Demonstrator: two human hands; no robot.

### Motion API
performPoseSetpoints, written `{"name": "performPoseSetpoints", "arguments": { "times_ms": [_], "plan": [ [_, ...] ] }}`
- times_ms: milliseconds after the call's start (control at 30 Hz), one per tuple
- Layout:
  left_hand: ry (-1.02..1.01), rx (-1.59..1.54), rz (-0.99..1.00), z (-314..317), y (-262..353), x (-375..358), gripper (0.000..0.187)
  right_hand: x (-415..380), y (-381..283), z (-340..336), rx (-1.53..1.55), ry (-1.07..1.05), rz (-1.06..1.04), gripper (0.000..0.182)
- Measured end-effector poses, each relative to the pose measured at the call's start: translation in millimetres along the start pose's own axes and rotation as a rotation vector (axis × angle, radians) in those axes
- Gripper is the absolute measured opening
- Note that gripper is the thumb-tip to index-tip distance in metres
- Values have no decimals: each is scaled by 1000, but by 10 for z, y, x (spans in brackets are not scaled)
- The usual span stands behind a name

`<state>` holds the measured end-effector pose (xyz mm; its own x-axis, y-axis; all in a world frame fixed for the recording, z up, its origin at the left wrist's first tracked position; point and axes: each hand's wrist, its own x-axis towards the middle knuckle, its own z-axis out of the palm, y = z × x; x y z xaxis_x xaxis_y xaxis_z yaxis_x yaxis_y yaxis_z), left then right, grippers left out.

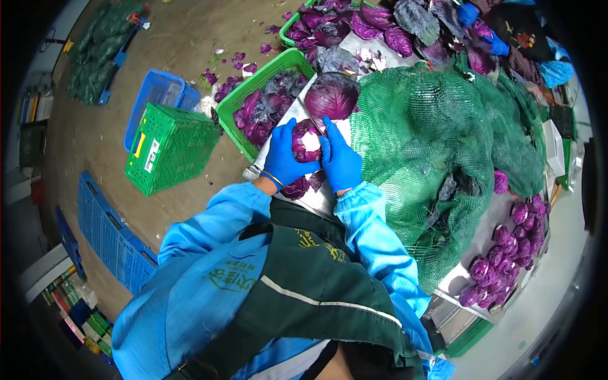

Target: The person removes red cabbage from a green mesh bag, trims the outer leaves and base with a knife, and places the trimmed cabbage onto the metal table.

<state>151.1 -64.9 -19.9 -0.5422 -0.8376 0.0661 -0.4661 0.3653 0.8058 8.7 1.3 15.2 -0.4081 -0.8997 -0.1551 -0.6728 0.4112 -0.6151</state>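
Observation:
My left hand (285, 156), in a blue glove, is wrapped round the left side of a purple cabbage (305, 137) whose cut stem end shows pale. On its right side, my right hand (341, 159), also gloved in blue, is closed on a knife (308, 114); the blade points up and left, and the handle is mostly hidden by the fingers. Just beyond the hands sits a larger dark purple cabbage (332, 96). Loose purple leaves (296, 188) lie on the table below my left hand.
A green crate (229, 123) of leaves stands left of the table. Green netting (418, 126) covers the table's right part; several small cabbages (506, 253) lie beyond it. Another person's gloved hands (497, 44) are at the top right. Green (171, 149) and blue crates (144, 101) stand on the floor.

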Motion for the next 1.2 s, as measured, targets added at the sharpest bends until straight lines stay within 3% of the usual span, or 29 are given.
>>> {"name": "performPoseSetpoints", "arguments": {
  "times_ms": [67,100,167,300,367,433,500,533,600,633,700,733,833,900,933,967,1033,1100,1167,1200],
  "plan": [
    [-42,10,72,-39,13,-52,105,166,116,-43,0,-51,94,41],
    [-67,24,141,-70,15,-67,105,341,251,-56,339,139,212,37],
    [-231,-27,192,-130,2,-170,104,622,820,186,254,272,128,38],
    [-199,-139,124,-94,-47,-230,108,671,722,-24,210,217,171,44],
    [-170,-198,100,-106,-93,-210,110,514,479,-248,79,385,59,54],
    [-198,-355,31,-91,-120,-183,116,250,197,-539,33,356,-25,61],
    [-229,-360,28,-107,-102,-116,117,23,14,-742,155,-98,-54,63],
    [-256,-356,44,-116,-96,-83,117,1,61,-646,151,-94,-50,63],
    [-297,-324,74,-148,-63,-31,116,-48,205,-371,96,55,-487,55],
    [-303,-323,79,-184,-47,5,116,-23,264,-330,97,61,-483,55],
    [-451,-292,99,-263,-20,54,112,118,341,-266,377,-64,-228,42],
    [-457,-313,121,-254,-39,44,110,202,294,-316,349,-61,-159,26],
    [-449,-232,204,-257,-71,48,112,421,496,-179,417,82,-38,23],
    [-420,-171,252,-231,-113,5,114,548,700,-100,527,214,199,21],
    [-390,-109,296,-234,-127,-33,116,509,777,-125,441,251,257,24],
    [-390,-107,294,-247,-146,-65,116,421,825,-85,504,350,196,29],
    [-301,-193,32,-312,-93,-117,120,220,874,-48,457,480,121,35],
    [-298,-158,18,-429,-70,-84,123,-108,634,-168,769,153,502,36],
    [-433,28,86,-583,14,44,120,-314,365,-169,930,-169,541,41],
    [-396,113,251,-568,-11,105,118,-347,295,-62,915,-188,456,43]
  ]
}}
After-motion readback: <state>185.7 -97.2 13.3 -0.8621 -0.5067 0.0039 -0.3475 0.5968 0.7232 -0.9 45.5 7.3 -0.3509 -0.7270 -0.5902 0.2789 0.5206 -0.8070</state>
